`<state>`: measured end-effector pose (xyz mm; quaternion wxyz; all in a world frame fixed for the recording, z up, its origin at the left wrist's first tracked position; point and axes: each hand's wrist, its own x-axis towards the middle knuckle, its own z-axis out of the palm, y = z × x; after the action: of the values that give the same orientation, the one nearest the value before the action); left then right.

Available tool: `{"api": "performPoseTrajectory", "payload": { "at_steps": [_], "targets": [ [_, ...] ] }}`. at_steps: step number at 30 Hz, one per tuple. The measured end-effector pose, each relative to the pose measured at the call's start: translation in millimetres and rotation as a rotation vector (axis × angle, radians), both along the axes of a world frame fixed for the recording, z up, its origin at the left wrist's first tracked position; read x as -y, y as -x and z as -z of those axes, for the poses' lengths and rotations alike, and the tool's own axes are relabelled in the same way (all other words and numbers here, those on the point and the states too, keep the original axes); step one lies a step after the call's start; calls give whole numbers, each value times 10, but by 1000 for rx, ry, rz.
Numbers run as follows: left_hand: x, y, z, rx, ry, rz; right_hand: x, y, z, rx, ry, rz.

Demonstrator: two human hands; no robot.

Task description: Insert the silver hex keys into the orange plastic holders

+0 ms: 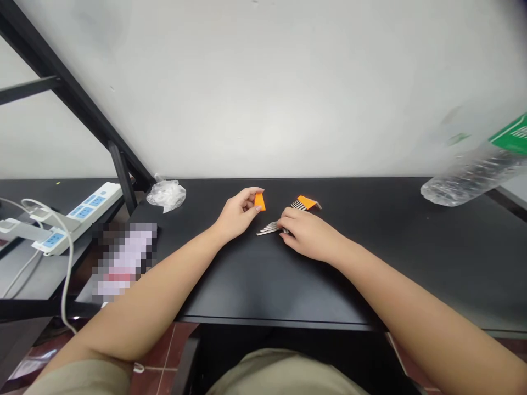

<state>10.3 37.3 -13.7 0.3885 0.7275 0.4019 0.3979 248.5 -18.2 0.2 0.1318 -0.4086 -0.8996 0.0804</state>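
My left hand [239,213] pinches a small orange piece [259,201] between thumb and fingers, just above the black table. To its right, my right hand [307,232] has its fingers closed over several thin metal rods [268,228], whose ends fan out toward the left. Behind the right hand, an orange holder [307,202] lies on the table with several silvery rods beside it. The palm side of the right hand is hidden.
A crumpled clear plastic bag [167,195] sits at the table's back left. Farther left are a white power strip [88,214] with cables and a black metal frame [82,112]. A large plastic bottle [473,170] lies at the right. The black table [275,291] meets a pale wall.
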Motion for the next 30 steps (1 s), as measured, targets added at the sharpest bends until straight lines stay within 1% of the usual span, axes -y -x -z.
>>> {"api": "performPoseTrajectory", "payload": {
  "at_steps": [8, 11, 13, 15, 16, 19, 21, 25, 30],
  "targets": [
    [14, -14, 0, -7, -10, 6, 75, 62, -33, 130, -23, 20],
    [7, -8, 19, 5, 5, 34, 94, 64, -57, 125, -13, 24],
    [2, -1, 24, 22, 12, 43, 75, 23, -90, 48, 51, 4],
    [0, 4, 19, 37, 26, 55, 29, -52, -132, -78, 111, -22],
    [1, 5, 15, 47, 37, 63, 1, -96, -154, -150, 113, -21],
    [13, -4, 2, 105, 84, 100, -80, -210, -200, -350, 3, 54],
    [26, -19, -1, 160, 117, 136, -109, -244, -206, -434, -65, 93],
    [57, -45, -10, 224, 155, 179, -110, -227, -191, -464, -86, 69],
    [72, -39, -52, 266, 155, 136, -88, -222, -216, -510, -105, 80]
  ]
}}
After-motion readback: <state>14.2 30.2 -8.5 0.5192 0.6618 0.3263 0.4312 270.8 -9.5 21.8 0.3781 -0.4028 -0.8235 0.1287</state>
